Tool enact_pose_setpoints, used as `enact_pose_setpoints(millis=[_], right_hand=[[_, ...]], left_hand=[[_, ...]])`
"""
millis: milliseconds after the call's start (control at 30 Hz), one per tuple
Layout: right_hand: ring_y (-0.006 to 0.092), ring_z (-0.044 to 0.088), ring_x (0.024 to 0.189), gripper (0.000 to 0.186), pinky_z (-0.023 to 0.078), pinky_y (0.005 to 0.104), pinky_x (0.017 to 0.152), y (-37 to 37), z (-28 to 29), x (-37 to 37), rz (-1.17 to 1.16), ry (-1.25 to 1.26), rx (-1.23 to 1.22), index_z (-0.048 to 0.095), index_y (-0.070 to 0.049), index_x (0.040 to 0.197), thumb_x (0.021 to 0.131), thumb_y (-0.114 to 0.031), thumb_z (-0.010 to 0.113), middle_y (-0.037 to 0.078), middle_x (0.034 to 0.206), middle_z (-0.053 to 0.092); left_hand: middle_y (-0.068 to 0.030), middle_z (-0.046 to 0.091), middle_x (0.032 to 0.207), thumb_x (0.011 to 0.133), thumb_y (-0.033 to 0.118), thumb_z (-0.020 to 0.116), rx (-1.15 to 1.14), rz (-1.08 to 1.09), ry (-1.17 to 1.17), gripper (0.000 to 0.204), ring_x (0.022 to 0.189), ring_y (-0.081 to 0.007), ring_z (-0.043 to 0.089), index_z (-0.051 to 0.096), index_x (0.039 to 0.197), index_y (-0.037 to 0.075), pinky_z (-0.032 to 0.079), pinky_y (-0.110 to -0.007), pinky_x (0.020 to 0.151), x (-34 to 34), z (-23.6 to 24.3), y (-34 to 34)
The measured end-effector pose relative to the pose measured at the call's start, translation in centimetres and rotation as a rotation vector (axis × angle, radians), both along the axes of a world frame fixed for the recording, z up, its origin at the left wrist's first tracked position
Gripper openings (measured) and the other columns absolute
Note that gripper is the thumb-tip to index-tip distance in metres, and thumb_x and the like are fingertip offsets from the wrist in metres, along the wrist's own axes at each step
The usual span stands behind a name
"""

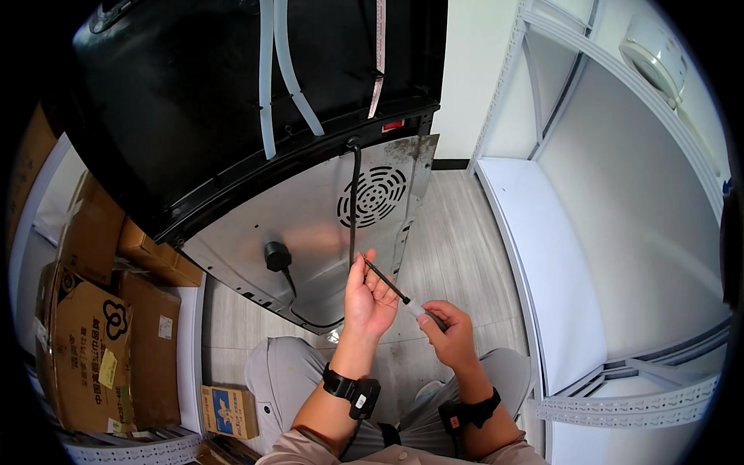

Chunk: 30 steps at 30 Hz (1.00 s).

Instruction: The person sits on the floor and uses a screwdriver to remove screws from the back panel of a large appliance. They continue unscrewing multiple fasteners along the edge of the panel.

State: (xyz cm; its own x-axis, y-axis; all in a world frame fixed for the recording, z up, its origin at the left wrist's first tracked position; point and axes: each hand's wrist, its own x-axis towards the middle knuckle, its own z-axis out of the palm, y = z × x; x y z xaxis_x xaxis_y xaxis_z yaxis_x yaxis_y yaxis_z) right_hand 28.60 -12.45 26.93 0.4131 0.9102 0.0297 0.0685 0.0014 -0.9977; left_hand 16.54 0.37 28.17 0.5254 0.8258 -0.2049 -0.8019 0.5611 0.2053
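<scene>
Currently right hand (451, 338) wrapped round screwdriver (406, 300); left hand (370, 304) palm-up, fingers curled near tip, pinch unclear.

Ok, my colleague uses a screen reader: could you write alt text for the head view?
A person's right hand holds a screwdriver, its shaft reaching to the upturned left hand, in front of the grey metal panel of a black appliance. A black cable hangs over the panel. White shelving stands to either side, with cardboard boxes on the left.

From afar I see dark characters (98, 353) and a looped emblem (115, 320) on the big box (74, 395), a yellow label (108, 368) below the emblem, a white sticker (166, 327) on the carton (155, 376) alongside.
</scene>
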Motion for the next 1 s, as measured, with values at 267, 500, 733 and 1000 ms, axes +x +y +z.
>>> enact_pose_setpoints(millis=[267, 500, 733, 1000], right_hand=[[0.0089, 0.053, 0.053, 0.02, 0.041, 0.0242, 0.046, 0.1, 0.8, 0.3, 0.156, 0.296, -0.133, 0.062, 0.001, 0.1, 0.091, -0.017, 0.061, 0.006, 0.072, 0.063], [0.0106, 0.051, 0.049, 0.022, 0.04, 0.0247, 0.046, -0.1, 0.3, 0.4, 0.246, 0.516, -0.177, 0.06, -0.001, 0.101, 0.095, -0.022, 0.056, 0.008, 0.072, 0.062], [0.015, 0.051, 0.051, 0.024, 0.04, 0.0267, 0.048, 0.0, -0.1, -0.4, 0.307, 0.749, -0.219, 0.055, 0.0, 0.108, 0.099, -0.021, 0.048, 0.012, 0.074, 0.062], [0.0124, 0.051, 0.052, 0.022, 0.04, 0.0255, 0.049, -0.3, -0.7, -0.5, 0.269, 0.486, -0.168, 0.055, 0.0, 0.106, 0.099, -0.02, 0.049, 0.009, 0.074, 0.061]], left_hand=[[0.0079, 0.034, 0.056, 0.1, 0.037, 0.046, -0.014, 0.017, 0.028, 0.025, 0.048, -0.0072, 0.031, 0.063, 0.096, 0.018, 0.026, -0.025, 0.045, 0.2, -0.4, 0.0], [0.0076, 0.035, 0.054, 0.099, 0.036, 0.047, 0.022, 0.035, -0.003, 0.025, 0.048, -0.0073, 0.031, 0.063, 0.095, 0.019, 0.026, -0.025, 0.047, 0.4, -1.3, 0.2], [0.0074, 0.035, 0.054, 0.099, 0.037, 0.047, 0.021, 0.06, -0.031, 0.025, 0.048, -0.0078, 0.029, 0.064, 0.094, 0.02, 0.025, -0.025, 0.048, 0.5, -1.3, 0.1], [0.0089, 0.031, 0.051, 0.1, 0.037, 0.047, -0.038, 0.099, 0.061, 0.022, 0.044, -0.0065, 0.03, 0.058, 0.098, 0.018, 0.026, -0.025, 0.045, 1.5, -1.1, -0.4]])
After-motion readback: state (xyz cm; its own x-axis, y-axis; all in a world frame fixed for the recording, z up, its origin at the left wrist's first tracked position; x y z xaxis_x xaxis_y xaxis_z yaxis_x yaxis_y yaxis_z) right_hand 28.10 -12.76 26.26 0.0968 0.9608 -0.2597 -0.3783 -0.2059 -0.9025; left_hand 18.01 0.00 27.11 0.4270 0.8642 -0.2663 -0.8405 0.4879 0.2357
